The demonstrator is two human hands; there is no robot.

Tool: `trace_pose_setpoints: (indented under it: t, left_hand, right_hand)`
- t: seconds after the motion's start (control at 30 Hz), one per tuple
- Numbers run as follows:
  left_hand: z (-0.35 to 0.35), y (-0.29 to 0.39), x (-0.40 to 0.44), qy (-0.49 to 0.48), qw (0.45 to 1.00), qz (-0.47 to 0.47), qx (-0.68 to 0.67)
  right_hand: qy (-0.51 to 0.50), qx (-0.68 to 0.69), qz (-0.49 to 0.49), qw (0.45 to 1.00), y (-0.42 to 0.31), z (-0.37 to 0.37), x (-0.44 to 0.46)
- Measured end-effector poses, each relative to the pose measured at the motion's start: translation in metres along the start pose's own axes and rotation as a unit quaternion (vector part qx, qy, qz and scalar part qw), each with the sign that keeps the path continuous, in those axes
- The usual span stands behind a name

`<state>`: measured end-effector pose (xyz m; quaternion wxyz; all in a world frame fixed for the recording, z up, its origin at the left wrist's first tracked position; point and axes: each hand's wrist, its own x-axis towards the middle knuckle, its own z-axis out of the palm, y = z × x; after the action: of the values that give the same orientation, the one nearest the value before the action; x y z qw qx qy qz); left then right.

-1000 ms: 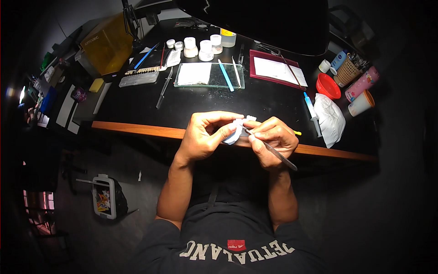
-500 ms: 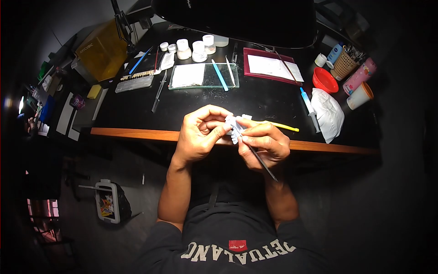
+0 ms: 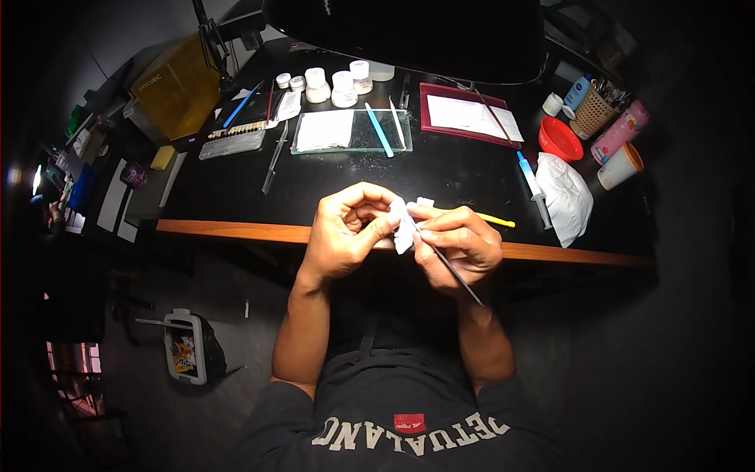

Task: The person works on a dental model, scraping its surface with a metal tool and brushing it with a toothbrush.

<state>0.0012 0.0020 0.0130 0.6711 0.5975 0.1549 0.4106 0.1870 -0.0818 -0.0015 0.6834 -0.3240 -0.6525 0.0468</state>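
Over the table's front edge, my left hand (image 3: 344, 232) is closed, its thumb and fingers pinching a small pale piece (image 3: 403, 228) that looks like a dental model. My right hand (image 3: 462, 245) grips a thin dark-handled tool (image 3: 458, 277) like a pencil. The tool's handle slants down to the right, and its upper end meets the pale piece; the fingers hide the exact tip. Just behind the right hand lies a yellow toothbrush (image 3: 497, 219), partly covered by the fingers.
On the black table stand a glass plate (image 3: 358, 145) with a turquoise-handled tool (image 3: 378, 130), several white jars (image 3: 344, 90), a red tray (image 3: 429, 134), a red bowl (image 3: 560, 139), a syringe (image 3: 535, 191) and white tissue (image 3: 568, 200). A lamp (image 3: 405, 39) overhangs the back.
The pale piece has turned between the fingers, so its toothed edge shows less. My right hand and the tool have shifted slightly right, the handle's lower end moving right and up.
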Motion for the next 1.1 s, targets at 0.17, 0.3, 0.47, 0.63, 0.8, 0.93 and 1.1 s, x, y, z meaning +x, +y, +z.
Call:
trace_pose_setpoints:
  t: [0.17, 0.3, 0.47, 0.63, 0.8, 0.93, 1.1]
  left_hand:
    - [-0.002, 0.001, -0.001, -0.006, 1.0, -0.002, 0.016]
    - [-0.005, -0.002, 0.0, -0.024, 0.999, 0.02, 0.016]
    - [-0.005, -0.002, 0.0, -0.025, 0.999, 0.016, 0.02]
    - [-0.002, 0.006, -0.001, -0.017, 0.999, -0.007, 0.043]
    - [-0.005, 0.004, 0.0, -0.034, 0.999, -0.018, 0.025]
    - [-0.006, 0.007, 0.001, -0.056, 0.998, -0.02, 0.002]
    - [-0.006, 0.011, 0.001, -0.059, 0.998, -0.037, -0.004]
  right_hand:
    - [0.017, 0.046, 0.017, 0.999, 0.0, 0.001, 0.005]
    - [0.013, 0.05, 0.026, 0.998, 0.0, 0.0, 0.006]
    - [0.015, 0.044, 0.024, 0.999, 0.002, 0.002, 0.005]
    - [0.009, 0.049, 0.037, 0.998, 0.001, 0.0, 0.005]
    - [0.008, 0.079, 0.052, 0.996, 0.001, -0.002, 0.004]
    - [0.002, 0.104, 0.057, 0.993, 0.002, -0.005, 0.003]
    - [-0.002, 0.099, 0.064, 0.993, 0.001, -0.006, 0.004]
